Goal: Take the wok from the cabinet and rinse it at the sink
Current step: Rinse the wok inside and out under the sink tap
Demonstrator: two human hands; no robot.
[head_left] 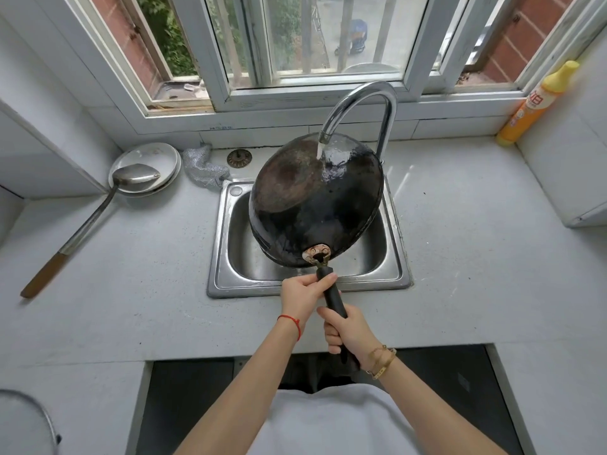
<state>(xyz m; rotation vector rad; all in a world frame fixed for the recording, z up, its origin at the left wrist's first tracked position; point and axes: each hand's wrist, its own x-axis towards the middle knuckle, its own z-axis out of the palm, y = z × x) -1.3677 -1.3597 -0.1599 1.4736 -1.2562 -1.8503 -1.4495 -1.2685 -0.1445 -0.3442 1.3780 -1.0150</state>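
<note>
A black wok (pixel 315 205) is held upside down and tilted over the steel sink (pixel 226 284), its blackened underside facing up. Water runs from the chrome faucet (pixel 361 96) onto the wok's far side and spreads over it. Both hands hold the wok's black handle (pixel 332 295). My left hand (pixel 303 292) grips the handle near the wok, thumb on top. My right hand (pixel 348 330) grips it lower down, toward the handle's end.
A long metal ladle (pixel 95 211) lies with its bowl on stacked white plates (pixel 154 156) at the left. A grey scouring cloth (pixel 203 169) and a sink strainer plug (pixel 239 158) lie behind the sink. A yellow detergent bottle (pixel 535 103) stands at the right by the window.
</note>
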